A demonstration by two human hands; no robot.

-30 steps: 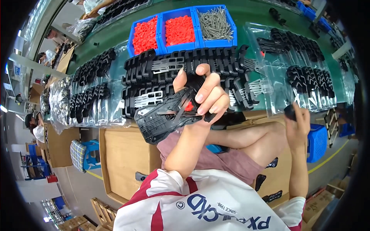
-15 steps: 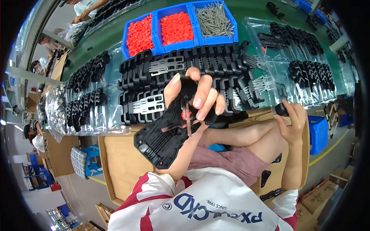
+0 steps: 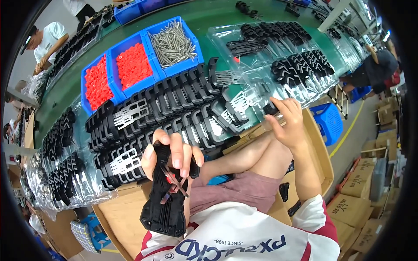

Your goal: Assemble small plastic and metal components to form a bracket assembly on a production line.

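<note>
Green surface (image 3: 220, 15): here it is, sweeping right across the view, loaded with parts and trays.
Open cardboard box (image 3: 321, 152): sits below the near edge, its walls to either side of the person's legs.
Dark rows: two long ranks, the upper row (image 3: 178, 98) and the lower row (image 3: 187, 128), black curved pieces packed side by side, running at a slant.
Blue bins (image 3: 142, 33): three in line beyond the upper row, two heaped with red pieces (image 3: 133, 65), the one at the right end full of silvery screws (image 3: 172, 45).
Clear trays (image 3: 222, 38): to the right, carrying more black parts (image 3: 305, 67) in neat ranks.
Blue stool (image 3: 328, 124): on the floor to the right, just outside the box.
Left grip (image 3: 174, 154): busy, thumb and fingers wrapped around the top of a black housing.
Black housing (image 3: 163, 213): hangs from that hand, wide end down, nearer the person than the lower row, a spot of red showing among its openings.
Right grip (image 3: 288, 119): out over the near edge of the trays, thumb and forefinger pinching a small dark piece.
Small dark piece (image 3: 270, 108): right at those fingertips, partly hidden, its exact shape too hard to call.
</note>
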